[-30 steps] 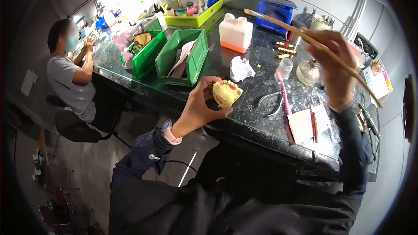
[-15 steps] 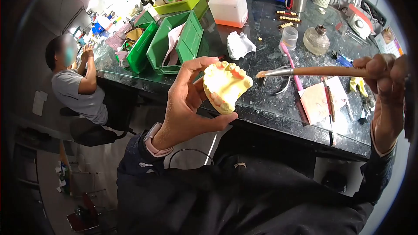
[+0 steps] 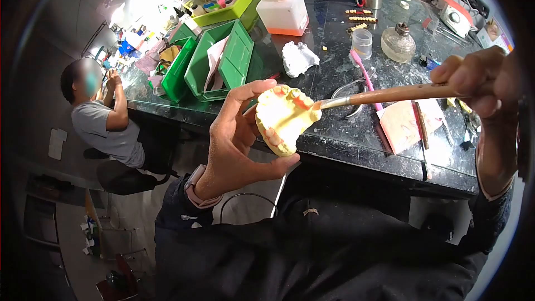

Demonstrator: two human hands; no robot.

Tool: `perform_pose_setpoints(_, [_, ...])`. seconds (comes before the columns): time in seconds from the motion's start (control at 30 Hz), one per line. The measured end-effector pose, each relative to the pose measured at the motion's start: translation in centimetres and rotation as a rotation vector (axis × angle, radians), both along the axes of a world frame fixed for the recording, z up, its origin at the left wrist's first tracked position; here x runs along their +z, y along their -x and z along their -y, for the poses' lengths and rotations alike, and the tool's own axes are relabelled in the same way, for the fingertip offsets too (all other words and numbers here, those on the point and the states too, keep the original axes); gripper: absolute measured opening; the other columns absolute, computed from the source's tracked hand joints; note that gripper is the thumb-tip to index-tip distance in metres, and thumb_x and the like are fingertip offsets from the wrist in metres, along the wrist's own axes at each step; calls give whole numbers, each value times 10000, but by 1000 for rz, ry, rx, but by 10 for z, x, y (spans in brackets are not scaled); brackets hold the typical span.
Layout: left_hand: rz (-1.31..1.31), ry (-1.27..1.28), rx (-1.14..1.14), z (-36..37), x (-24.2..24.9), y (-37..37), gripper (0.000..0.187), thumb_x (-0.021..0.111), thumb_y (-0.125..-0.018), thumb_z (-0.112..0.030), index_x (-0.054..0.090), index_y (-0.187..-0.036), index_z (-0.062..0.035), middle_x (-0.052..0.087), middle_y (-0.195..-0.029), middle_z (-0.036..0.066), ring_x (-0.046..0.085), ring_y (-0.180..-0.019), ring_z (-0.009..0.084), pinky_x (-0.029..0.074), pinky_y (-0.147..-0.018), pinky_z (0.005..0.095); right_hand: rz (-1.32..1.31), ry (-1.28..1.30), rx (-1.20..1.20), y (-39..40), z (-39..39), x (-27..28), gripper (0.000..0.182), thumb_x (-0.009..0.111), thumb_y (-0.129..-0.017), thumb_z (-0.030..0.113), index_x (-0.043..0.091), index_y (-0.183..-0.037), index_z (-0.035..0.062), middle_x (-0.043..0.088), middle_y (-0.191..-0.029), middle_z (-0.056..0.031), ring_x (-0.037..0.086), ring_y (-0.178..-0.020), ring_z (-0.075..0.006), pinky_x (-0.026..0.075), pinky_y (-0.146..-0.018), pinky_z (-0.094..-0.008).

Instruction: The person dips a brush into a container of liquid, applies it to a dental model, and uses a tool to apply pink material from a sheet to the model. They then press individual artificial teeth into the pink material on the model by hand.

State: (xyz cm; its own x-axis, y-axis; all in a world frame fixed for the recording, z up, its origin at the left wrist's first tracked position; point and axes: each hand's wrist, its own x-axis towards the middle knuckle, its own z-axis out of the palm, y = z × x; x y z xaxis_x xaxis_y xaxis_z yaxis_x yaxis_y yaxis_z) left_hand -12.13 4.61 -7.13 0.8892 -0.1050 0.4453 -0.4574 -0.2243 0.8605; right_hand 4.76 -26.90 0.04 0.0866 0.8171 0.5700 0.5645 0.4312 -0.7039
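Note:
My left hand (image 3: 234, 139) grips a yellow dental cast (image 3: 287, 117) by its edge, thumb below and fingers above. The cast shows teeth along its arch and patches of pink on the ridge. In my right hand (image 3: 473, 81) is a paintbrush (image 3: 390, 95) with a wooden handle and metal ferrule, held near its far end and pointing left. The bristles meet the right edge of the cast, by the upper right teeth. A white plaster piece (image 3: 300, 59) lies on the bench behind the cast.
On the dark bench (image 3: 334, 139) stand green bins (image 3: 237, 67), a jug of pink liquid (image 3: 283, 14), a glass burner (image 3: 398, 43) and a clear cup (image 3: 361, 43). A pink toothbrush (image 3: 365, 75) and pink sheets (image 3: 400, 128) lie to the right. A person (image 3: 108, 117) sits at far left.
The paintbrush has moved left, and its bristles now reach the cast's edge. My left hand and the cast sit slightly lower in view. The whole view has shifted a little.

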Motion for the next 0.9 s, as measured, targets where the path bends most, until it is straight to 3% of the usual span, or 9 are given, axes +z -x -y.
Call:
perform_pose_setpoints(0.1, [12,16,-4,3,0,-1,815,778,-594,33,328,-1272,3,439,-1247,137,462,-1180,194,413,-983,327,20,91,84,-4,6,3,276,578,-833,79,543,-1082,191,556,-1095,-118,567,-1047,-256,455,-941,-438])
perform_pose_setpoints(0.23, [25,6,-29,3,-2,-1,788,750,-612,45,325,-1273,-7,437,-1273,162,452,-1196,202,418,-967,318,-11,-21,46,-9,21,-5,252,608,-816,101,545,-1050,171,558,-1045,-119,580,-992,-280,468,-920,-464])
perform_pose_setpoints(0.4, [52,-17,-37,-1,-3,-1,775,732,-617,58,322,-1270,-15,422,-1288,196,442,-1209,224,405,-988,334,-57,-14,-83,20,5,6,131,589,-842,153,515,-949,168,542,-916,-96,597,-913,-249,478,-904,-453])
perform_pose_setpoints(0.57, [88,-37,-52,-2,-3,0,766,718,-612,76,321,-1261,-10,417,-1293,206,446,-1205,233,414,-984,342,115,6,-34,-13,29,2,118,572,-859,154,496,-944,182,532,-909,-77,591,-882,-215,490,-877,-426])
perform_pose_setpoints(0.73, [76,-22,-18,0,-2,1,782,742,-607,46,325,-1267,-3,435,-1275,185,460,-1189,211,418,-980,335,70,-44,-537,64,2,8,114,532,-896,154,493,-1000,180,517,-940,-59,568,-866,-191,510,-792,-380])
perform_pose_setpoints(0.83, [-34,9,-5,0,2,5,822,784,-601,-8,328,-1285,5,444,-1256,154,477,-1168,190,426,-970,322,357,14,-552,62,14,20,162,508,-906,94,474,-1059,136,511,-941,-68,557,-854,-187,509,-787,-403])
perform_pose_setpoints(0.9, [-65,39,24,3,3,3,852,822,-583,-56,345,-1285,17,482,-1205,124,515,-1117,173,434,-959,311,313,-62,-525,69,1,12,164,505,-905,84,471,-1059,129,513,-932,-71,556,-853,-186,508,-787,-408])
